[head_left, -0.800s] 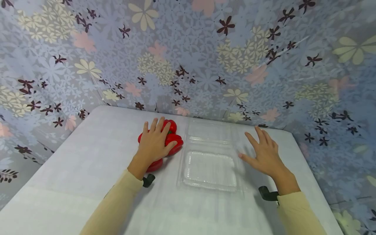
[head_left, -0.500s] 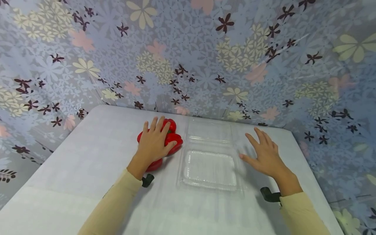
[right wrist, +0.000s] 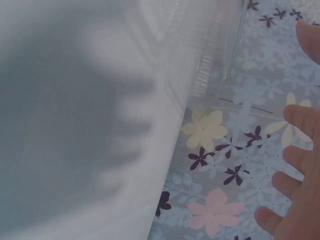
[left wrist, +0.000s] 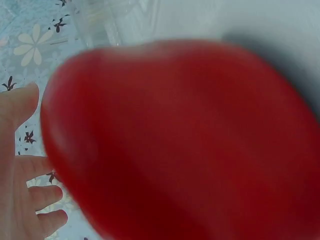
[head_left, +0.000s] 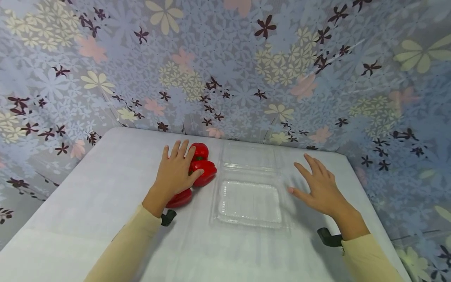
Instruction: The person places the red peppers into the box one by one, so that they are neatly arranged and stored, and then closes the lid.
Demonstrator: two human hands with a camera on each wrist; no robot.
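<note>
Left wrist view: a red pepper fills most of the picture. The left hand shows at the edge, thumb and fingers apart, not wrapped round it. Something so smooth and rounded could probably roll off if brushed sideways.

Right wrist view: the right hand has its fingers spread and holds nothing. The clear box looks thin and light, so a bump from the thumb could well slide it.

Head view: the peppers lie beneath and beside the left hand, left of the box; whether the palm touches them, I cannot tell. They sit close together, so shifting one might knock another. Compared with half a second ago, the left hand is slightly farther left, baring more pepper, and the right thumb is slightly farther from the box.
</note>
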